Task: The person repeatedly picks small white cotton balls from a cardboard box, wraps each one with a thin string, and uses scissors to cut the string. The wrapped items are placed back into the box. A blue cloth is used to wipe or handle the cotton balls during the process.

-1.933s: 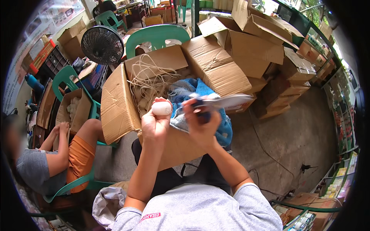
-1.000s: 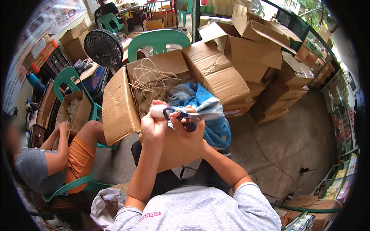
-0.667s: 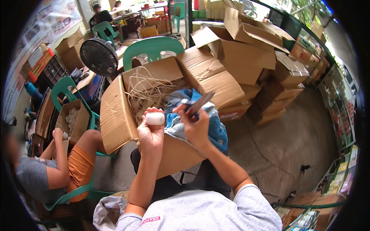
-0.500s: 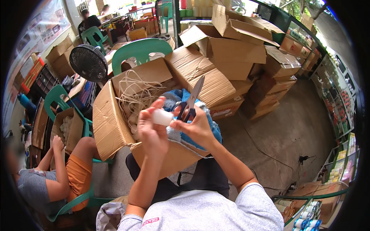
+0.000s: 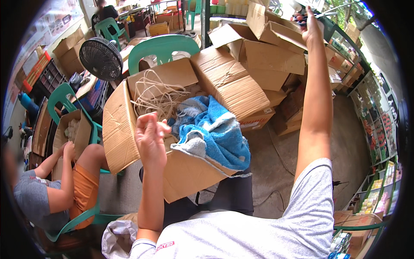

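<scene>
My right arm is stretched to the far right, its hand point(image 5: 311, 28) closed on dark-handled scissors point(image 5: 299, 18) above the stacked boxes. A pale shape lies by that hand at the upper edge; I cannot tell what it is. My left hand point(image 5: 151, 140) is raised over the near left part of an open cardboard box point(image 5: 189, 177), fingers loosely bent and apart, with nothing visible in them. Inside the box are tangled white cords point(image 5: 155, 93) and pale pieces. A blue and grey towel point(image 5: 215, 134) drapes over its near right edge.
Empty-looking cartons point(image 5: 271, 56) are piled at the back right. Behind the box stand a green plastic chair point(image 5: 164, 49) and a black fan point(image 5: 101, 58). At left, a seated person point(image 5: 56, 190) handles a smaller box point(image 5: 84, 127). Shelves point(image 5: 375, 116) line the right side.
My right hand has swung from over the box to the far upper right with the scissors. The white cylinder has left my left hand, which has moved slightly left.
</scene>
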Available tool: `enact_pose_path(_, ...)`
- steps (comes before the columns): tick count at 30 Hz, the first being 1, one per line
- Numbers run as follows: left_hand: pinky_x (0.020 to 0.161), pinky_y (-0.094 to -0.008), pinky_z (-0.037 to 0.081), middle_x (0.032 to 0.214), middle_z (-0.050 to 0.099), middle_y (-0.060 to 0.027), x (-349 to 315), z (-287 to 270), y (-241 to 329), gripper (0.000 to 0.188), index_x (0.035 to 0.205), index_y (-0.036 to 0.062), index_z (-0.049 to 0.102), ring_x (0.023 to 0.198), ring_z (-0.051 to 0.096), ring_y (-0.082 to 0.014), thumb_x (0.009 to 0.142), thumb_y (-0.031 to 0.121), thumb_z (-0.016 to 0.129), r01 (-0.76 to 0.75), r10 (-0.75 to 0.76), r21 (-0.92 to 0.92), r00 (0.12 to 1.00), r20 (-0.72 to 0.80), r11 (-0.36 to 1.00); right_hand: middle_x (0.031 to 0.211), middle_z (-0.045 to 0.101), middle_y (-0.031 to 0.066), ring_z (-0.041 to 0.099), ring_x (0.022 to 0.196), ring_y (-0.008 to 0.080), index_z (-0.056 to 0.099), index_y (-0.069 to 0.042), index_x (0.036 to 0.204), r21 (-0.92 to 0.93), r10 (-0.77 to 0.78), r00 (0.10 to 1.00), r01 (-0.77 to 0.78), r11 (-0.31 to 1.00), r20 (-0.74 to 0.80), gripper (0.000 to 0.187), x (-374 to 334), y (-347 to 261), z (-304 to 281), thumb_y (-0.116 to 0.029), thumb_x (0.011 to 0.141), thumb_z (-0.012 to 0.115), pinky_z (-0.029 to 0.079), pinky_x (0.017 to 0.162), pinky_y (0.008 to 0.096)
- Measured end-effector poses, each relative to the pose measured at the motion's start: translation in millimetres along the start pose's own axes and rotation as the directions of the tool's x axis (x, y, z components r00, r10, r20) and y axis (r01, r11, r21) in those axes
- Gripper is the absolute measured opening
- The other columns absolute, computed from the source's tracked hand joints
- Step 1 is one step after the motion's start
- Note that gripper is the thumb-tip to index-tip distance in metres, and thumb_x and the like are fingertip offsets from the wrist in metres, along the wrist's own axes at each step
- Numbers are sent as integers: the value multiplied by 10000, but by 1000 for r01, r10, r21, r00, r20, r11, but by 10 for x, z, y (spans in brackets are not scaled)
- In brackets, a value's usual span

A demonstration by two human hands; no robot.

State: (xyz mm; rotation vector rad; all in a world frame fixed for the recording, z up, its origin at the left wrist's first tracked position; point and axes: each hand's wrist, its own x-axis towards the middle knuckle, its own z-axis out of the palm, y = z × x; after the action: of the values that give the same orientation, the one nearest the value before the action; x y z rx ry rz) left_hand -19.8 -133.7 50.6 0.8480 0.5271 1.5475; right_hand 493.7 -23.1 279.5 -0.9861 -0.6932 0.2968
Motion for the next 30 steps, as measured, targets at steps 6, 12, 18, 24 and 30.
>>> enact_pose_path(6,1065,-389,356,1161,637,-186,20,-195,-403,325,1241,54,558,1178,549,-347,961,219,555,-306,-247,880,879,408,363,728,632,50,585,600,109,638,-49,907,-267,10,839,162,950,544,205,-1932,832,752,-246,919,581,419,495,231)
enact_pose_path(12,705,-450,515,882,672,-217,-62,18,-449,212,1059,40,592,788,655,-384,969,212,506,-360,-527,926,768,364,115,895,667,150,673,747,237,582,-40,1047,-743,667,400,562,363,628,387,-3428,1599,833,-407,929,548,532,668,343)
enact_pose_path(18,724,-416,539,938,682,-182,-227,-36,-478,209,1091,61,579,838,676,-343,905,12,497,-486,-248,841,807,536,237,1391,438,180,327,1348,363,511,-85,1315,-516,809,154,832,204,567,538,-3692,1993,664,-347,855,606,393,1003,542)
enact_pose_path(24,879,-361,508,1102,657,-168,-85,29,-371,291,1144,39,613,966,649,-258,873,-32,536,-329,-456,850,734,504,410,1135,656,164,612,1086,318,700,-42,1048,-438,749,139,872,217,648,341,-3454,1962,1047,-261,787,680,519,879,407)
enact_pose_path(30,755,-283,530,879,713,-67,980,-41,-181,204,1018,8,697,808,650,-119,897,163,642,-230,-495,884,757,425,407,1151,659,168,637,1081,286,682,-46,1106,-518,874,71,827,218,481,467,-3430,1960,860,-267,701,757,521,895,393)
